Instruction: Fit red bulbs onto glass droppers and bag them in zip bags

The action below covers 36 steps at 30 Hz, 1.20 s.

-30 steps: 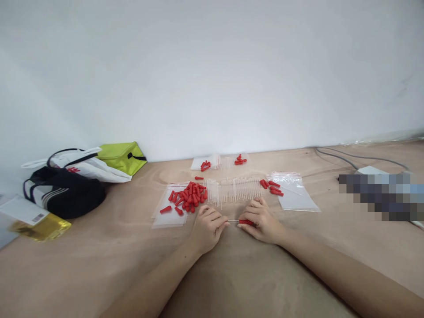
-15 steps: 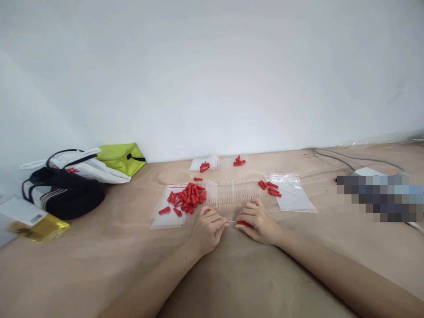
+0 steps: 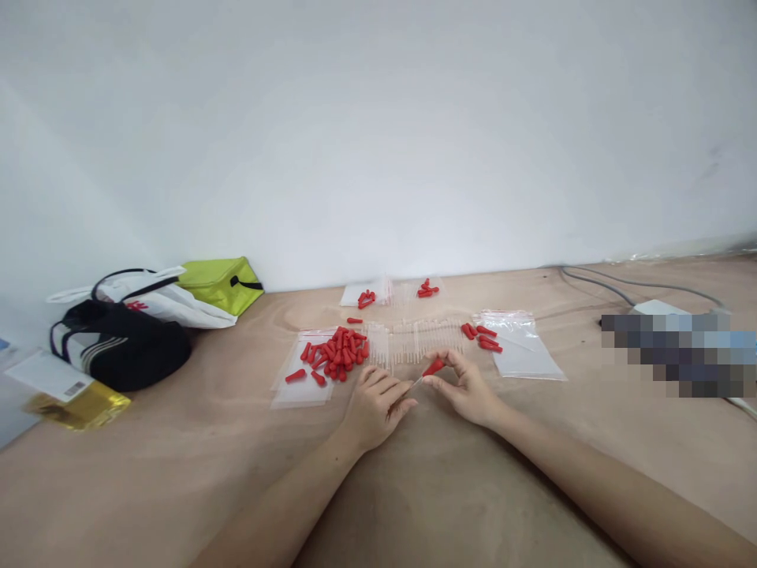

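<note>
Tube [image 3: 415,384] and red bulb [image 3: 434,368] sit between the two hands, slanting toward the far right, just on the near side of the row of clear tubes [image 3: 441,341]. On my feed the left hand [image 3: 378,406] pinches the tube between thumb and fingers, while the right hand [image 3: 464,390] grips the bulb by thumb and fingertips, its narrow end toward the tube. I cannot tell how far the tube goes into the bulb, and that is my first worry: a shallow fit could let them part if either hand tugs. Pushing off-axis might bend or snap so thin a tube, and squeezing hard on the bulb could pinch its mouth askew. I'd also watch the left knuckles, near the pile of red bulbs [image 3: 340,351] on the left and the row's near edge; a careless sweep could scatter bulbs or roll tubes out of line.
</note>
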Available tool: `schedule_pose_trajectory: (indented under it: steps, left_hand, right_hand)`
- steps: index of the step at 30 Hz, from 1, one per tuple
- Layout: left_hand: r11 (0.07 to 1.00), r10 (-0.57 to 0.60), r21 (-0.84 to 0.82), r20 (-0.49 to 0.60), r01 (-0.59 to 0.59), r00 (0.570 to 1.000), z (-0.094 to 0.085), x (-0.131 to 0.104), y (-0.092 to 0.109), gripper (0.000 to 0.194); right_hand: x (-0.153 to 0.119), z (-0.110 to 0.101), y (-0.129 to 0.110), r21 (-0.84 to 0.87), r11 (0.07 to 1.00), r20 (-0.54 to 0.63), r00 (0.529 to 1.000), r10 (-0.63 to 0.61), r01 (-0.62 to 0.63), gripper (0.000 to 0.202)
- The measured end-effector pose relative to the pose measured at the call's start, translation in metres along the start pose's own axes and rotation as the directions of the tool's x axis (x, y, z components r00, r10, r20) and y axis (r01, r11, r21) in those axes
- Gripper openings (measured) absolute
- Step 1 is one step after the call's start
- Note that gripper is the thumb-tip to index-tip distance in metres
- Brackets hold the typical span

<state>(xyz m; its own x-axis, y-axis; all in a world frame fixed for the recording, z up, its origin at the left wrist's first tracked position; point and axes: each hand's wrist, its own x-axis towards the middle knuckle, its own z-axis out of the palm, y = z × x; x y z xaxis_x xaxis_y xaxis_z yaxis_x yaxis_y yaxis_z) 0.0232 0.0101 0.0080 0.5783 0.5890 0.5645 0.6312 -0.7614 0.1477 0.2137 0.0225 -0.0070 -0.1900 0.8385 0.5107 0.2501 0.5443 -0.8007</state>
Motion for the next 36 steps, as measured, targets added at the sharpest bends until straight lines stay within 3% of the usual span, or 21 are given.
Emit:
schedule_pose_trajectory:
  steps: [3,5,9,11,13,19,26,36]
  left_hand:
    - [0.999,-0.036,-0.016,0.030,0.036,0.999,-0.001,0.001,0.000,0.023]
    - [0.997,-0.056,-0.043,0.062,0.059,0.996,0.000,0.001,-0.001,0.022]
    - [0.994,-0.060,-0.089,0.104,0.069,0.993,0.001,0.002,-0.001,0.017]
    - [0.993,-0.062,-0.092,0.109,0.072,0.992,0.002,0.002,-0.001,0.015]
    - [0.993,-0.062,-0.094,0.108,0.072,0.992,0.002,0.002,-0.001,0.014]
    - [0.992,-0.063,-0.097,0.119,0.075,0.991,0.002,0.002,-0.001,0.015]
    - [0.993,-0.066,-0.086,0.128,0.078,0.990,0.002,0.002,-0.001,0.015]
    - [0.991,-0.084,-0.091,0.162,0.099,0.983,0.001,0.001,-0.002,0.016]
  right_hand:
    - [0.013,-0.014,0.005,0.107,0.990,-0.132,0.986,0.104,-0.090,0.033]
    - [0.026,-0.036,0.011,0.070,0.987,-0.197,0.968,0.153,-0.142,0.041]
    - [0.046,-0.092,0.031,-0.319,0.914,-0.298,0.942,0.154,-0.251,0.047]
    - [0.048,-0.114,0.041,-0.562,0.771,-0.225,0.953,0.204,-0.298,0.047]
    - [0.047,-0.127,0.049,-0.698,0.646,-0.170,0.947,0.271,-0.310,0.046]
    - [0.041,-0.127,0.064,-0.827,0.498,-0.085,0.934,0.348,-0.260,0.048]
    - [0.035,-0.121,0.067,-0.731,0.602,-0.042,0.903,0.429,-0.320,0.060]
    - [0.037,-0.123,0.061,-0.664,0.541,-0.179,0.812,0.556,-0.516,0.062]
